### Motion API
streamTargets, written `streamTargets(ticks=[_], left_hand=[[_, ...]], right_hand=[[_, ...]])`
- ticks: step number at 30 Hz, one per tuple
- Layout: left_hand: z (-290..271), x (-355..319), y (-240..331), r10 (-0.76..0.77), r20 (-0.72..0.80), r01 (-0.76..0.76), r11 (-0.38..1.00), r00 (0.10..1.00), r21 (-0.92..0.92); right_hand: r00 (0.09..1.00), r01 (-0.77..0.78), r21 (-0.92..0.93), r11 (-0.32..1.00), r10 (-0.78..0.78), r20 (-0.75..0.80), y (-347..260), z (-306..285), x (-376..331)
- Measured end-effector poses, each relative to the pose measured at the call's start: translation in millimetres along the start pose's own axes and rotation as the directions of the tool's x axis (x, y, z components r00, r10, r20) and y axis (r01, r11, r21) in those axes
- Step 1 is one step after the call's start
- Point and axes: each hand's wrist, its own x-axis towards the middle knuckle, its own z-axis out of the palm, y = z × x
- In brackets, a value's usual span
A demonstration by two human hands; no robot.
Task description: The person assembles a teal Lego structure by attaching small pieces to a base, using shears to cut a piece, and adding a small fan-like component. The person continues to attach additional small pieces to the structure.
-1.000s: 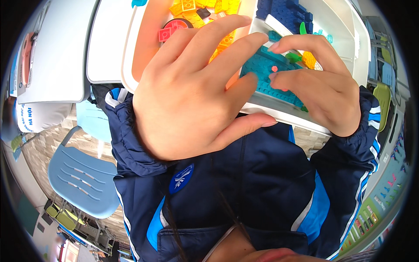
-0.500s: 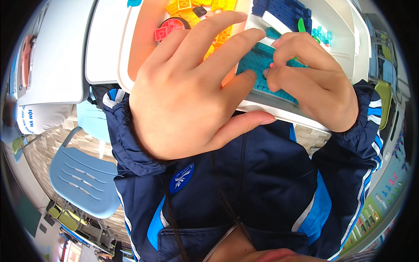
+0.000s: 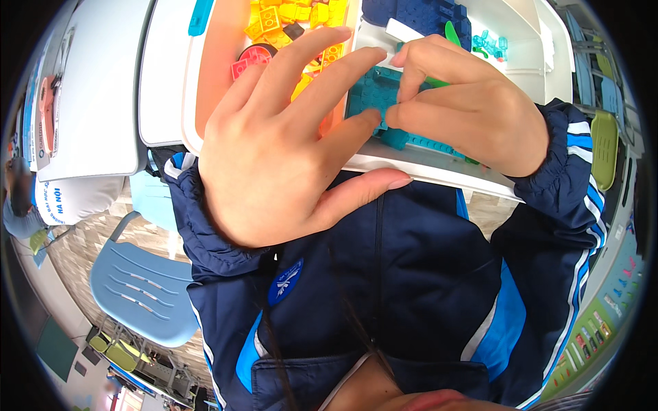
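Note:
A teal brick assembly (image 3: pixel 378 96) rests on the near edge of a white table (image 3: pixel 439 163). My right hand (image 3: pixel 466 109) curls over its right side and pinches it with fingers and thumb. My left hand (image 3: pixel 288 144) is spread wide beside it, fingers apart, its fingertips touching the teal assembly's left edge. Behind my left hand an orange tray (image 3: pixel 219 61) holds several yellow bricks (image 3: pixel 288 17) and a red brick (image 3: pixel 250 58).
Dark blue bricks (image 3: pixel 425 15) and small pale teal pieces (image 3: pixel 490 42) lie at the back of the table. A second white table (image 3: pixel 96 89) stands to the left. A light blue chair (image 3: pixel 140 288) is at my lower left, a green chair (image 3: pixel 603 147) at right.
Both hands have shifted slightly up and toward the table's back with the teal assembly. My right fingers have closed tighter over it.

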Motion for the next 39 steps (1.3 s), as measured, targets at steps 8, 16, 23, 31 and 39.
streamTargets(ticks=[8,16,23,31,39], left_hand=[[-3,0,1,-0.022,0.022,0.022,1.000,1.000,-0.003],[-1,1,-2,0.023,0.032,-0.023,1.000,0.999,-0.012],[-6,2,0,-0.043,0.075,0.045,0.998,0.996,-0.031],[-4,0,-2,-0.042,0.035,0.045,0.995,0.998,-0.086],[8,-5,-6,0.000,-0.074,0.002,1.000,0.997,0.023]], right_hand=[[0.986,-0.115,0.039,0.993,0.118,-0.120,-13,-1,3],[0.981,-0.139,0.015,0.990,0.139,-0.133,-15,13,-2],[0.993,-0.100,0.084,0.991,0.095,0.071,-13,-43,0],[0.956,-0.286,0.133,0.949,0.291,-0.021,-25,-18,-5],[0.957,-0.291,0.038,0.956,0.291,0.000,-28,-21,0]])
